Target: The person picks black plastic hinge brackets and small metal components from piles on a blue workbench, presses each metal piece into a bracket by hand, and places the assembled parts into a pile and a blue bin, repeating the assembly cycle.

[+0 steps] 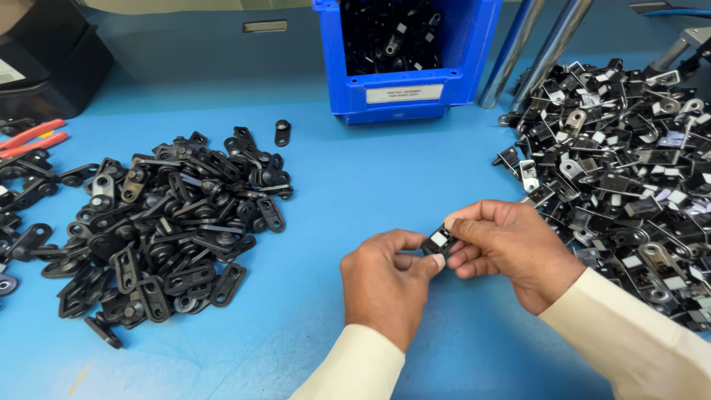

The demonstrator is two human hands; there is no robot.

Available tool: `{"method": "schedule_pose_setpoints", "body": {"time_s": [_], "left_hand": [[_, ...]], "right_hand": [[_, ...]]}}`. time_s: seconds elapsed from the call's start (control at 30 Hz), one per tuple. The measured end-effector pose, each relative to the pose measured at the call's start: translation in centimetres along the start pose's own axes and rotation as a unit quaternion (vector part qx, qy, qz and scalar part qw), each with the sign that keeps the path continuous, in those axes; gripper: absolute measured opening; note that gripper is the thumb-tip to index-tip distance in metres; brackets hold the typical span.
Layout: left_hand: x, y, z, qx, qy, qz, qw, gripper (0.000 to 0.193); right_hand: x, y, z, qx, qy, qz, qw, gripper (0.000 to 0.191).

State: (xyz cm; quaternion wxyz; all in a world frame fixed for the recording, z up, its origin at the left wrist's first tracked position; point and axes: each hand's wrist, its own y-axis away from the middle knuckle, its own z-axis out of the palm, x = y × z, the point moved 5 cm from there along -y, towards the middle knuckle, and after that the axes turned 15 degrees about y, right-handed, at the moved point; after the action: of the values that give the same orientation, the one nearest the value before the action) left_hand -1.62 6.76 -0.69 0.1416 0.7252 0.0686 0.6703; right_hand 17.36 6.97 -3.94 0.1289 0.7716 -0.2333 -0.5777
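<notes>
Lower centre of the frame: your 2 hands meet over the blue work surface (355,192). Your left hand (385,285) and your right hand (511,255) both pinch 1 small black bracket (438,241), which carries a pale square patch on its face. The bracket sits between the fingertips of both hands, lifted off the surface, just right of the frame's centre line. Left thumb and forefinger close on its lower left edge; right thumb and fingers close on its upper right edge. Both grips are clenched on this part. Cream sleeves cover both forearms and run out at the bottom edge.

Left of frame: a loose heap of plain black brackets (167,222), flat pieces with round eyelets, well apart from your left hand. 1 stray piece (282,132) lies alone just above this heap.

Right of frame: a larger heap of brackets with pale patches (629,170), some showing bare metal, near your right hand. Its lower edge comes just beside your right wrist.

Top centre: a blue bin (452,78) with a white label on its front wall, holding more black parts. 2 metal tubes (529,52) stand slanted just to its right.

Far left edge: red-handled pliers (29,141) lie partly out of frame. A black box (52,52) sits in the upper left corner.
</notes>
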Motion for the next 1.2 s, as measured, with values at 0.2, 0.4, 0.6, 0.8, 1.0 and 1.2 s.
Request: {"method": "schedule_pose_setpoints", "body": {"time_s": [0.2, 0.4, 0.6, 0.8, 1.0, 1.2], "left_hand": [[0.9, -1.8, -3.2, -0.064, -0.020, 0.126, 0.990, 0.022], [5.1, -12.4, -11.6, 0.095, -0.229, 0.237, 0.939, 0.010], [6.7, -23.2, -14.6, 0.093, -0.443, 0.249, 0.856, 0.041], [5.6, -25.7, -14.1, 0.107, -0.492, 0.121, 0.856, 0.035], [7.5, -20.6, -12.0, 0.096, -0.339, 0.197, 0.915, 0.019], [3.3, -11.4, -6.1, -0.077, -0.077, 0.198, 0.974, 0.018]], "right_hand": [[-8.8, -1.7, -0.9, -0.002, 0.058, -0.178, 0.982, 0.018], [-13.2, -0.6, -3.6, 0.093, -0.008, -0.291, 0.952, 0.017], [-4.1, 2.9, -4.3, 0.221, 0.349, -0.101, 0.905, 0.020], [-7.2, -1.0, -7.2, 0.346, 0.623, -0.208, 0.670, 0.030], [-6.7, -6.8, -7.4, 0.282, 0.673, -0.110, 0.675, 0.027], [-6.2, -5.0, -6.3, 0.260, 0.531, -0.212, 0.778, 0.041]]}}
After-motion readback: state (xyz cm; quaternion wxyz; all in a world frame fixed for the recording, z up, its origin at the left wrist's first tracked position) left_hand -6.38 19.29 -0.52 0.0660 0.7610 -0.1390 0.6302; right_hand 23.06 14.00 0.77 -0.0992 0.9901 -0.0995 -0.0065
